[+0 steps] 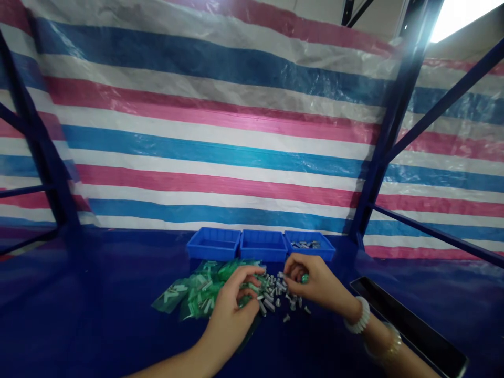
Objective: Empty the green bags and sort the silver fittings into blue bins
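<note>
A loose pile of small silvery-grey screw-like pieces (269,304) lies on the blue table. My left hand (232,310) is over the pile's left side, fingers curved, with a gap between thumb and forefinger. At the pile's upper right, my right hand (313,278) has thumb and forefinger closed on a small silvery piece (281,274); its exact kind is too small to make out. Something small and green (305,279) shows among that hand's fingers. Green-tinted plastic bags (202,289) of pale and metallic pieces lie beside my left hand, which partly covers them.
Three blue trays stand in a row behind the pile: a left tray (213,255), a middle tray (263,255) and a right tray (328,253) holding some small metal pieces. A long dark flat object (409,325) lies at right. Blue posts (380,157) and striped sheeting (220,178) border the table.
</note>
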Tool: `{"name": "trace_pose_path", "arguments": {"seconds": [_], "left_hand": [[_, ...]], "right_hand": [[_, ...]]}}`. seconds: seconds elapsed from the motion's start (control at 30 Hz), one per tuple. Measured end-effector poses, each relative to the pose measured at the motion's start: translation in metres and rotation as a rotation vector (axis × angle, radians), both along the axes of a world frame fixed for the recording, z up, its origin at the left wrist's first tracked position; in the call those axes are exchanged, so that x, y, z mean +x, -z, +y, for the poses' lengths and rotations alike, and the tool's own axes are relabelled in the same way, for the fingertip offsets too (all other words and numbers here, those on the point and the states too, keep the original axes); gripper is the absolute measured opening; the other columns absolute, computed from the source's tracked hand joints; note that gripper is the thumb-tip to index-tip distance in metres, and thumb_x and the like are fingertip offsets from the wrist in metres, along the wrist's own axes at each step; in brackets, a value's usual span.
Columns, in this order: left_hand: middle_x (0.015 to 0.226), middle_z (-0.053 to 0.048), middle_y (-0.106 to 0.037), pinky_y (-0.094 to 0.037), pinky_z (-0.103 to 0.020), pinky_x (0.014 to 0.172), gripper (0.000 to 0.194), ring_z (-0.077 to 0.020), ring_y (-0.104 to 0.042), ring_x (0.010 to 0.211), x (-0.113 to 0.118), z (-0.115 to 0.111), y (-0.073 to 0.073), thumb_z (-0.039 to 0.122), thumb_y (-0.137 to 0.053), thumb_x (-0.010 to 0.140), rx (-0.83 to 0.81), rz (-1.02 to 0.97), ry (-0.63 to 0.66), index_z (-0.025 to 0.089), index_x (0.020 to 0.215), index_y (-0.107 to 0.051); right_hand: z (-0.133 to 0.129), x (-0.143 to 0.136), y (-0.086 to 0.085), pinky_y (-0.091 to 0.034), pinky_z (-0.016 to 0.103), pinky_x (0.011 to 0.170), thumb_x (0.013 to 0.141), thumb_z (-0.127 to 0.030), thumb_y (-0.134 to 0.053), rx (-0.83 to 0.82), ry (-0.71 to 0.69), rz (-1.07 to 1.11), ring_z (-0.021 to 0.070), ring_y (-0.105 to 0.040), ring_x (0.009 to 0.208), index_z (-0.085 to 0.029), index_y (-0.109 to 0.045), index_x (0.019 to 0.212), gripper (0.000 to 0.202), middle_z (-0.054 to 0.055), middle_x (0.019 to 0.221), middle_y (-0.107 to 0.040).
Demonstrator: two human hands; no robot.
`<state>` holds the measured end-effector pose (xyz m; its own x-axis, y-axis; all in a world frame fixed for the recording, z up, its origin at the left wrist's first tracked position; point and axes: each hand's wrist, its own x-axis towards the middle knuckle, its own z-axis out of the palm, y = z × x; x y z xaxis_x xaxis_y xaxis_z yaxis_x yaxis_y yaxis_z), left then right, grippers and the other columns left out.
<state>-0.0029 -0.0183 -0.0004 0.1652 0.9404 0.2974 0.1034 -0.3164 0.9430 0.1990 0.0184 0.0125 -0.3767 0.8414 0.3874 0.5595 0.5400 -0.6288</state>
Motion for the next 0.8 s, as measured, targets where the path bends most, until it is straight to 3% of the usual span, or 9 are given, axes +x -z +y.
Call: {"name": "trace_pose_path", "arguments": {"seconds": [0.1,0.3,0.43,0.57,0.8], "left_hand": [[0.094,-0.006,-0.060,-0.047,-0.032,0.077,0.050,-0.0190,-0.059,0.084,0.002,-0.002,0.003,0.010,-0.051,0.060,-0.097,-0.042,0.106,0.019,0.107,-0.063],[0.100,-0.007,-0.066,-0.045,-0.034,0.085,0.056,-0.0233,-0.058,0.099,0.005,-0.003,0.012,0.009,-0.053,0.054,-0.272,-0.181,0.301,0.019,0.107,-0.066],[0.105,-0.007,-0.067,-0.045,-0.033,0.081,0.054,-0.0218,-0.058,0.094,0.006,-0.002,0.013,0.006,-0.052,0.050,-0.377,-0.262,0.308,0.018,0.100,-0.069],[0.105,-0.009,-0.068,-0.045,-0.031,0.075,0.059,-0.0196,-0.060,0.085,0.005,-0.002,0.009,0.005,-0.051,0.048,-0.455,-0.352,0.277,0.017,0.104,-0.067],[0.086,-0.007,-0.067,-0.044,-0.027,0.070,0.055,-0.0177,-0.060,0.079,0.008,-0.007,0.009,0.002,-0.049,0.044,-0.552,-0.407,0.358,0.013,0.094,-0.069]], "right_hand": [[-0.007,-0.004,-0.007,-0.044,0.022,0.054,0.073,-0.012,-0.060,0.094,-0.027,0.090,0.0117,-0.054,0.055,-0.018,-0.060,0.080,0.009,-0.003,0.061,-0.056],[-0.013,-0.010,-0.004,-0.042,0.022,0.056,0.079,-0.013,-0.060,0.300,-0.147,0.040,0.0115,-0.052,0.058,-0.020,-0.066,0.086,0.011,-0.001,0.066,-0.057],[-0.014,-0.008,-0.005,-0.044,0.023,0.056,0.083,-0.023,-0.064,0.332,-0.214,0.038,0.0124,-0.053,0.060,-0.020,-0.067,0.087,0.006,0.000,0.068,-0.059],[-0.015,-0.007,-0.006,-0.045,0.023,0.058,0.084,-0.020,-0.062,0.344,-0.223,0.043,0.0137,-0.056,0.065,-0.019,-0.068,0.091,0.009,0.002,0.072,-0.060],[-0.015,-0.012,0.001,-0.045,0.025,0.062,0.083,-0.029,-0.066,0.360,-0.348,0.015,0.0145,-0.058,0.070,-0.019,-0.068,0.091,0.013,0.003,0.075,-0.063]]}}
